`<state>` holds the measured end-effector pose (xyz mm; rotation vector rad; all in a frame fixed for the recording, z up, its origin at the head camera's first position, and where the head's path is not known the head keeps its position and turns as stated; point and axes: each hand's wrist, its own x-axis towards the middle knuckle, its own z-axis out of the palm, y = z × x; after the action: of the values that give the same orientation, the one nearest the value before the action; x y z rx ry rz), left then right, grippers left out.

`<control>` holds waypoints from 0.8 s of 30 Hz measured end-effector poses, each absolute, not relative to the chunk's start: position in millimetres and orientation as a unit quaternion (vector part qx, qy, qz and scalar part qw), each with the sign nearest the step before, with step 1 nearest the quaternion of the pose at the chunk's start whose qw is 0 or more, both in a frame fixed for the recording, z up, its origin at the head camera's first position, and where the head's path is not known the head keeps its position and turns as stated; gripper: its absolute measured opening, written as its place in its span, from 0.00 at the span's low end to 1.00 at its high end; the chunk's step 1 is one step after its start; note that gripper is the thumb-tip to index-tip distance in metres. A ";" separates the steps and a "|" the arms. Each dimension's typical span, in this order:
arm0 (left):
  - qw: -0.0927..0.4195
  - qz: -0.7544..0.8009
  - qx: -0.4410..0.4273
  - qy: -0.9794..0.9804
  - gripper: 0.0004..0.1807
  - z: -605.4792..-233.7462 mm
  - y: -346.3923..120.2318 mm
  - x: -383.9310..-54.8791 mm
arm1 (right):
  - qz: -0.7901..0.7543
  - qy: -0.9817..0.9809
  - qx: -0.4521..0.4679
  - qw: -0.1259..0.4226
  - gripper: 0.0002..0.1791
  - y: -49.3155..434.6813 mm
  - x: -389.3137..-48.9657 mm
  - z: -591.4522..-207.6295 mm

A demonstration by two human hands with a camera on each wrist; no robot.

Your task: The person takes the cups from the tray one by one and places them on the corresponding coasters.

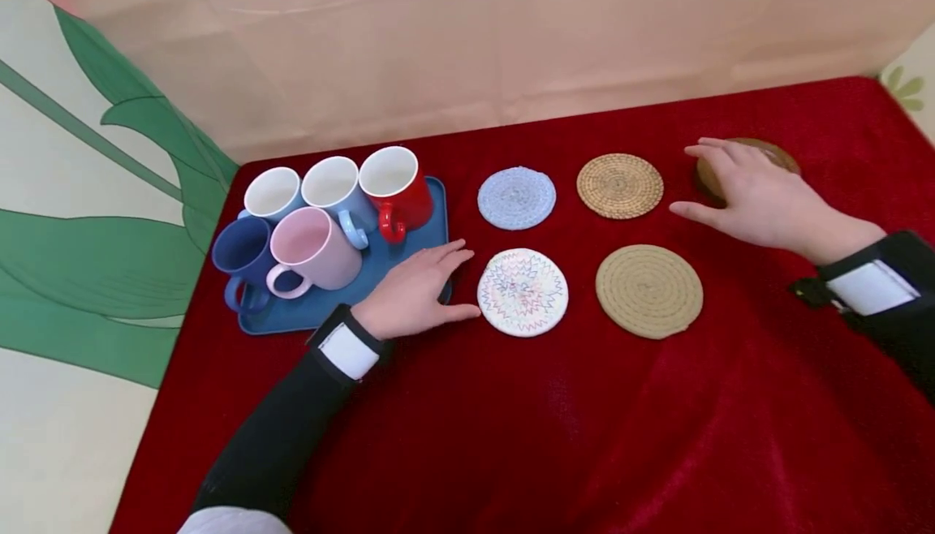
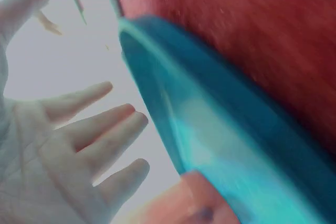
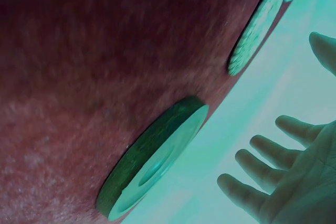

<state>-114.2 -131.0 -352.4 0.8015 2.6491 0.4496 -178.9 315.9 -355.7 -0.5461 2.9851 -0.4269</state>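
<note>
My left hand (image 1: 411, 290), fingers spread, is over the right edge of a blue tray (image 1: 434, 246), with its thumb pointing at a white coaster (image 1: 523, 292) stitched in colours. In the left wrist view, the hand (image 2: 68, 150) has nothing in its palm, and the tray's rim (image 2: 205, 98) runs beside it. On the tray stand a red mug (image 1: 412, 197), a pink mug (image 1: 332, 254), a navy mug (image 1: 241, 246) and two light blue ones. My right hand (image 1: 760, 197), fingers extended, partly hides a thick brown round disc (image 1: 774, 151). That disc (image 3: 157, 156) lies apart from the fingers in the right wrist view.
A light blue woven coaster (image 1: 516, 198) and a brown wicker one (image 1: 620, 185) lie in the back row. In front is a tan coiled coaster (image 1: 648, 290). Dark red cloth (image 1: 555, 428) covers the table, which has a beige curtain (image 1: 511, 31) behind it.
</note>
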 end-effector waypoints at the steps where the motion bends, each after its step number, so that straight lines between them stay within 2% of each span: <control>1: 0.147 0.193 0.267 0.933 0.40 -350.3 -136.4 -111.8 | -0.136 0.973 -0.179 0.040 0.47 313.8 -177.2 -355.6; 5: 0.022 0.345 0.201 0.916 0.23 -348.1 -155.9 -102.4 | -0.133 0.974 -0.179 0.048 0.46 308.0 -170.8 -355.6; 7: -0.049 0.402 0.171 0.898 0.18 -350.4 -162.8 -98.6 | -0.134 0.973 -0.180 0.052 0.45 305.7 -167.9 -356.5; 10: -0.129 0.442 0.134 0.877 0.17 -354.5 -169.5 -94.4 | -0.135 0.972 -0.185 0.054 0.44 301.7 -164.2 -357.1; 12: -0.154 0.452 0.115 0.871 0.20 -356.5 -171.4 -92.8 | -0.136 0.971 -0.188 0.053 0.43 299.2 -161.7 -357.3; 15: -0.139 0.484 0.088 0.859 0.25 -358.4 -172.1 -92.4 | -0.142 0.969 -0.196 0.043 0.41 295.5 -158.4 -356.8; 19: -0.068 0.552 0.038 0.830 0.30 -358.4 -170.7 -96.2 | -0.148 0.967 -0.205 0.031 0.40 291.6 -155.1 -356.6; 24: -0.002 0.603 -0.017 0.797 0.28 -357.7 -172.1 -112.3 | -0.152 0.965 -0.210 0.027 0.40 288.7 -153.4 -356.8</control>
<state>-112.3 -172.1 -357.7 -0.0536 2.5085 1.8983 -153.4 288.7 -356.8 -0.6495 2.9826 -0.4689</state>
